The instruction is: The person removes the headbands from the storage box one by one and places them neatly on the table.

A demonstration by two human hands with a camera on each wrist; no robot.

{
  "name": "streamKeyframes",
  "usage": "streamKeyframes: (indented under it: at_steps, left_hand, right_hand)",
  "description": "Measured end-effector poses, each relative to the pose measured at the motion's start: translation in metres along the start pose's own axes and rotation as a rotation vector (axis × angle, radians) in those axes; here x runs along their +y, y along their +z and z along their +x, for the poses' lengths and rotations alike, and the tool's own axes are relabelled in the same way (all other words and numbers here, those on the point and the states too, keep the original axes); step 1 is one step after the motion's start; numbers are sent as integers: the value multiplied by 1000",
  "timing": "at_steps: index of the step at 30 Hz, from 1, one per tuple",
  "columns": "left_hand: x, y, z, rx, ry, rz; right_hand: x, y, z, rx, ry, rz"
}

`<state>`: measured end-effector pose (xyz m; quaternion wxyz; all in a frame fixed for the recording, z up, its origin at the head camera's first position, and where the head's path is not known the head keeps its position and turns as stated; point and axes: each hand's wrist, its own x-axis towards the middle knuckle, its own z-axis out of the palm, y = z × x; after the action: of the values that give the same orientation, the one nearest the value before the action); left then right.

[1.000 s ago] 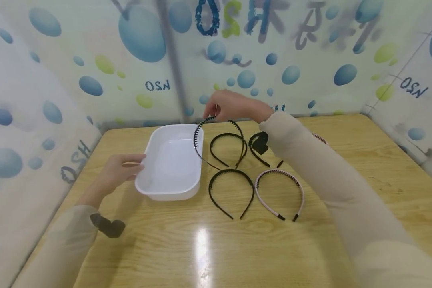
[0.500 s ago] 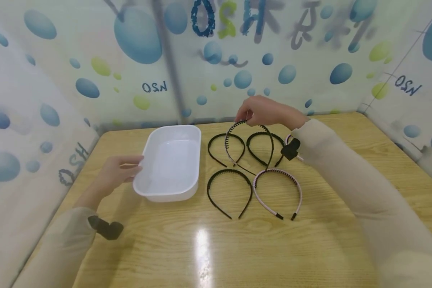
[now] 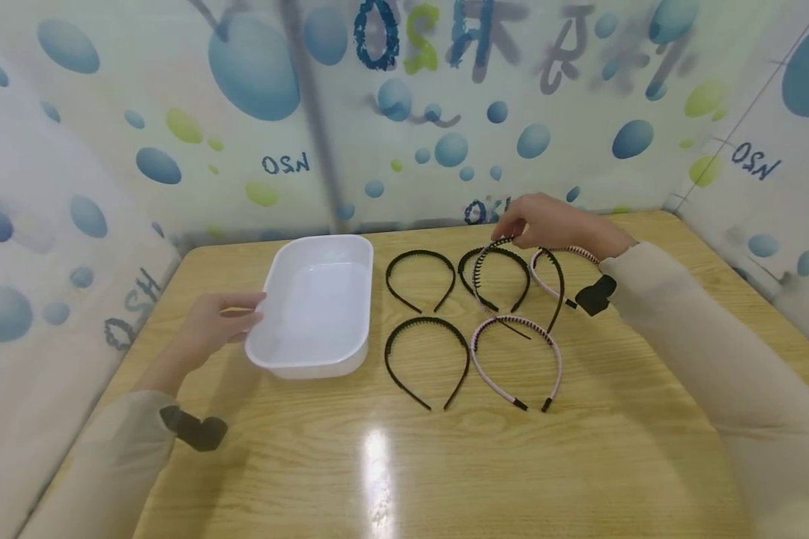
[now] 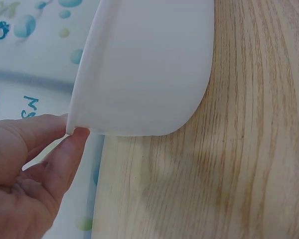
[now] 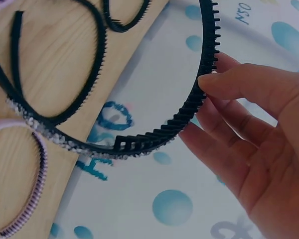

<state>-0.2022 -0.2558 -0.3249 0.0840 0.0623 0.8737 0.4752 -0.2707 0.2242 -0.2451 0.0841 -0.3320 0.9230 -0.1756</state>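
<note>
My right hand pinches a black toothed headband at its crown between thumb and fingers, and the band hangs upright above the table. Glittery silver trim covers part of its outer side. In the head view it overlaps a black headband at the back and the top of a pink headband in front. To its right lies another pink headband, partly hidden by my right arm. My left hand pinches the left rim of a white plastic tray, which has nothing in it.
Two more black headbands lie right of the tray, one at the back and one in front. Beyond the wooden table stand walls printed with blue and green drops, close behind the far edge.
My right hand has carried the glittery black headband rightward and somewhat lower, from beside the tray to over the right-hand headbands. My left hand stays at the tray rim.
</note>
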Motion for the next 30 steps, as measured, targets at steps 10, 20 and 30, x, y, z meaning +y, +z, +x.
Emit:
streamKeyframes:
  at_steps: [10, 20, 30]
  left_hand:
    - [-3, 0, 0, 0, 21, -7]
    - [-4, -2, 1, 3, 14, -5]
    - [-1, 0, 0, 1, -1, 16]
  right_hand:
    - [26, 9, -35, -5, 36, 42]
    - [56, 16, -69, -12, 98, 57]
    - [70, 22, -86, -49, 117, 73]
